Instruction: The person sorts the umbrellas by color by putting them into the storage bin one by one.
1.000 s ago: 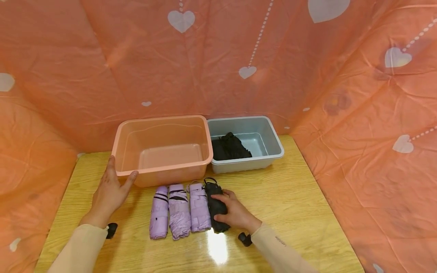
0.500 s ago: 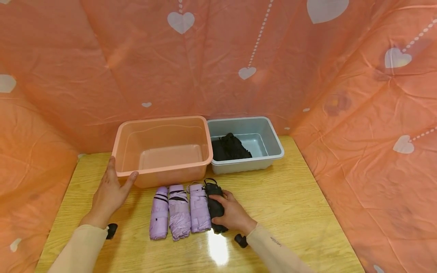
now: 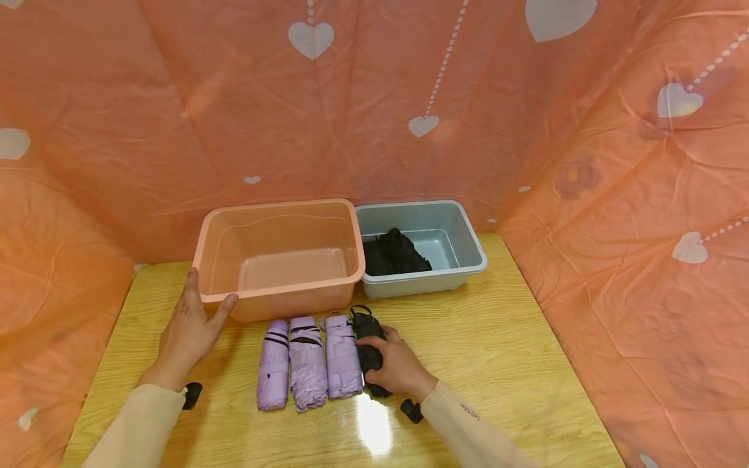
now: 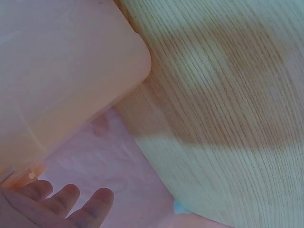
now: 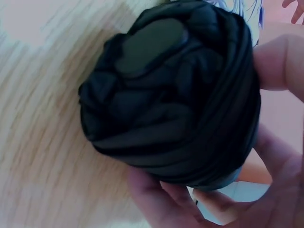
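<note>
My left hand (image 3: 184, 335) rests at the front left corner of the orange plastic bin (image 3: 281, 289), thumb on the front side and fingers spread along the left side. In the left wrist view its fingertips (image 4: 97, 204) look fairly straight beside the bin wall (image 4: 85, 61). With thumb and fingers round its sides, my right hand (image 3: 400, 367) holds a black folded umbrella (image 3: 370, 357) on the table. The right wrist view shows the bunched end of that umbrella (image 5: 175, 104). Several purple folded umbrellas (image 3: 307, 367) lie in a row to its left.
A grey bin (image 3: 424, 284) stands right of the orange one, with black folded umbrellas (image 3: 404, 253) inside, partly hidden by its wall. The wooden table (image 3: 497, 364) is enclosed by an orange heart-patterned cloth (image 3: 374, 97) at the back and sides.
My right hand has shifted slightly left, closer round the black umbrella. The left hand, the bins and the purple umbrellas have stayed in place.
</note>
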A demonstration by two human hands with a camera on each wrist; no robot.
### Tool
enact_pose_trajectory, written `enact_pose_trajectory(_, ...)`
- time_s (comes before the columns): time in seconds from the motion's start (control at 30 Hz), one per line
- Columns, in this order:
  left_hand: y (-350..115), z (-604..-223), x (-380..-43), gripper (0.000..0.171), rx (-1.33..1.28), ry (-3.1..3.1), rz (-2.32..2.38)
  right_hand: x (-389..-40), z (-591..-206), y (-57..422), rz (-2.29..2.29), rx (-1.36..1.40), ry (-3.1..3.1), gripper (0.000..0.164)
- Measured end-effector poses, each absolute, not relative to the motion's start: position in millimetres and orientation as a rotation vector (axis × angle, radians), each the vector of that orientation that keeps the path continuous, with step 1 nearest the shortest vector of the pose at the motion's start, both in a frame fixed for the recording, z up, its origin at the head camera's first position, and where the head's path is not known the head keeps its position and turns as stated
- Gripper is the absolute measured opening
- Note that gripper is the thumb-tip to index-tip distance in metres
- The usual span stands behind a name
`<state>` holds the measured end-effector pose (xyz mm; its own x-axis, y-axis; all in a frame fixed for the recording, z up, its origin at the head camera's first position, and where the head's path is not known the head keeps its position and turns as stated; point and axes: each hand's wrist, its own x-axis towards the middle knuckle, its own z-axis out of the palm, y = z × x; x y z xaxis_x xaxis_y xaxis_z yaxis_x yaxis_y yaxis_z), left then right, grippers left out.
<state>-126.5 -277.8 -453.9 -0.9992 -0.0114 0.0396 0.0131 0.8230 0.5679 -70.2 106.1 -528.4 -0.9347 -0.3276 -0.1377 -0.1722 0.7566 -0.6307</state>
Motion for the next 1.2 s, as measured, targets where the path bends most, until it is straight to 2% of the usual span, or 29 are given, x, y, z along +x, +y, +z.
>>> enact_pose_trajectory(0.73, -277, -453, -127, 0.096, -0.016, -2.954, -0.925, -70, -541, 132, -1.511, -0.242, 2.437, 0.064)
enact_pose_trajectory(1.03, -277, -456, -128, 0.097, 0.009, -2.956, -0.917, -56, -527, 153, -1.935, -0.154, 1.901, 0.072)
enact_pose_trajectory(1.2, -278, -456, -130, 0.097, 0.023, -2.961, -0.913, -49, -519, 162, -2.107, -0.207, 1.663, 0.077)
